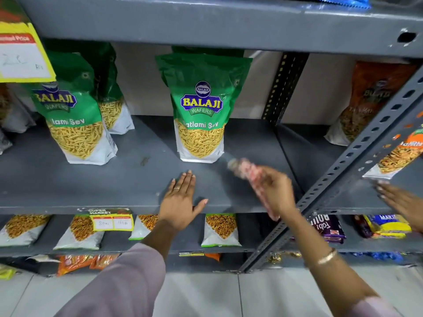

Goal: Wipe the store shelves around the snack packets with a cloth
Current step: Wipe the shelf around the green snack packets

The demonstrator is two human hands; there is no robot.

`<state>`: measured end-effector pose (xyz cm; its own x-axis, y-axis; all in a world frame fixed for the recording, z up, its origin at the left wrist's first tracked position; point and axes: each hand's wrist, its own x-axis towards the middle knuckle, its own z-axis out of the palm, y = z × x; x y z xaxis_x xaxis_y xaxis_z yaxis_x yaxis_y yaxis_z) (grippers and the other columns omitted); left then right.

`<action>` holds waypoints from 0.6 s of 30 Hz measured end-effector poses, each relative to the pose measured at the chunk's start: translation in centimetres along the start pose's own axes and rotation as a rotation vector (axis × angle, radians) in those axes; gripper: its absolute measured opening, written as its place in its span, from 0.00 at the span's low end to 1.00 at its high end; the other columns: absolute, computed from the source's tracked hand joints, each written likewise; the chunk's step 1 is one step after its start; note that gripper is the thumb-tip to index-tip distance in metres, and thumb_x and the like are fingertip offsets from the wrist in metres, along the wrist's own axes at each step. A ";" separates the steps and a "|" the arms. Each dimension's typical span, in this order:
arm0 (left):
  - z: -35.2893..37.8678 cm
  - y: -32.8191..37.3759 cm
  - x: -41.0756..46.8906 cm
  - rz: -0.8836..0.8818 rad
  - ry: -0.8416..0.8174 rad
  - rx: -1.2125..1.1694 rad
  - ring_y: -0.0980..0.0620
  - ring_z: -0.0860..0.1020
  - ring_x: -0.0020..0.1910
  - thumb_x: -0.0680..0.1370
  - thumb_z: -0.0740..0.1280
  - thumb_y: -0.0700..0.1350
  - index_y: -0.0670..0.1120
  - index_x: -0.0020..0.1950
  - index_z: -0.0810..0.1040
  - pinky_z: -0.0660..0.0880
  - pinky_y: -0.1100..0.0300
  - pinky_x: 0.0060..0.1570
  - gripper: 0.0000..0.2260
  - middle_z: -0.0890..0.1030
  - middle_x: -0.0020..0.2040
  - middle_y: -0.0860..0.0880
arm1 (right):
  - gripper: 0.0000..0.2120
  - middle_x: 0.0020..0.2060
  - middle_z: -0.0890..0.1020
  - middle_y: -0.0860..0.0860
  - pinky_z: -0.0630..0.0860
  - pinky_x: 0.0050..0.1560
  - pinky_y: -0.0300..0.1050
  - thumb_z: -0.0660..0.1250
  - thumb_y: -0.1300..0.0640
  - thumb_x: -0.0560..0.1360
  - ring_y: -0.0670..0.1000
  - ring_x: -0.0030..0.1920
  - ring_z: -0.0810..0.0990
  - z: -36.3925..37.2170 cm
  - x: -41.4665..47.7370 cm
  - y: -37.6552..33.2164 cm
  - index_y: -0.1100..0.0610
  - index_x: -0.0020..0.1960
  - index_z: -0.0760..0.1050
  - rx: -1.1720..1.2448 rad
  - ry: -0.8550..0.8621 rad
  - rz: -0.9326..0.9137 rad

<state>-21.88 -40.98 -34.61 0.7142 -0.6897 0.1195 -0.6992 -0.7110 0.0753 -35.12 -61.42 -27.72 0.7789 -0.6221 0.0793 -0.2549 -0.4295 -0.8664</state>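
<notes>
A grey metal shelf [128,179] runs across the middle of the view. Two green sev packets stand upright on it, one at the centre [201,106] and one to the left [73,110], with another behind that. My left hand [180,202] lies flat and open on the shelf's front edge, below the centre packet. My right hand [274,191] is blurred with motion and grips a red-and-white patterned cloth [242,168] that touches the shelf just right of the centre packet.
A slanted perforated metal upright [343,161] crosses at the right. Another person's hand [398,200] rests on the neighbouring shelf by an orange packet [398,154]. A yellow price tag [23,53] hangs top left. Lower shelves hold more snack packets [220,229].
</notes>
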 end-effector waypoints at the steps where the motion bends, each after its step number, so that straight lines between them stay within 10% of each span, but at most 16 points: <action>1: 0.2 0.0 0.0 0.003 0.004 0.000 0.49 0.51 0.76 0.76 0.45 0.64 0.43 0.75 0.52 0.45 0.53 0.74 0.34 0.53 0.77 0.45 | 0.13 0.51 0.87 0.52 0.82 0.45 0.43 0.62 0.65 0.79 0.51 0.47 0.86 -0.6 1.7 -0.1 0.58 0.60 0.79 -0.071 0.096 0.054; 6: 0.2 -0.1 0.0 0.024 0.029 -0.040 0.49 0.52 0.75 0.77 0.54 0.61 0.43 0.75 0.53 0.45 0.53 0.73 0.33 0.54 0.77 0.45 | 0.26 0.74 0.66 0.59 0.67 0.70 0.42 0.54 0.69 0.80 0.61 0.69 0.71 2.1 4.3 0.4 0.59 0.77 0.55 -0.545 -0.157 0.037; 9: 0.1 -0.1 -0.2 0.026 0.034 -0.050 0.48 0.53 0.75 0.77 0.55 0.61 0.41 0.74 0.55 0.46 0.53 0.73 0.33 0.56 0.76 0.44 | 0.27 0.77 0.58 0.55 0.60 0.76 0.45 0.54 0.66 0.80 0.55 0.76 0.59 5.7 3.4 0.5 0.58 0.77 0.53 -0.713 -0.184 -0.102; 13: -0.1 0.0 -0.2 0.022 0.003 -0.066 0.49 0.49 0.76 0.77 0.53 0.62 0.42 0.75 0.51 0.42 0.53 0.73 0.34 0.52 0.77 0.45 | 0.20 0.72 0.69 0.52 0.66 0.71 0.49 0.56 0.51 0.81 0.53 0.71 0.68 5.1 3.4 1.3 0.51 0.73 0.65 -0.703 -0.126 -0.251; 15: -0.3 -0.1 -0.1 0.025 -0.017 -0.078 0.48 0.49 0.76 0.77 0.54 0.61 0.42 0.75 0.50 0.42 0.52 0.74 0.34 0.51 0.77 0.44 | 0.20 0.71 0.69 0.55 0.65 0.72 0.38 0.55 0.53 0.82 0.51 0.69 0.69 2.8 5.3 2.1 0.55 0.73 0.65 -0.590 -0.101 -0.115; 18: -0.4 0.1 -0.2 0.046 0.022 -0.098 0.44 0.58 0.74 0.76 0.60 0.60 0.40 0.73 0.58 0.51 0.44 0.72 0.33 0.60 0.75 0.42 | 0.24 0.74 0.63 0.61 0.60 0.75 0.53 0.53 0.60 0.81 0.59 0.73 0.63 3.1 6.3 2.2 0.61 0.76 0.55 -0.719 0.008 0.215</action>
<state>-22.09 -40.81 -34.20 0.6808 -0.7177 0.1465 -0.7322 -0.6608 0.1651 -28.97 -64.26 -30.67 0.6663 -0.7441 -0.0496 -0.7146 -0.6181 -0.3276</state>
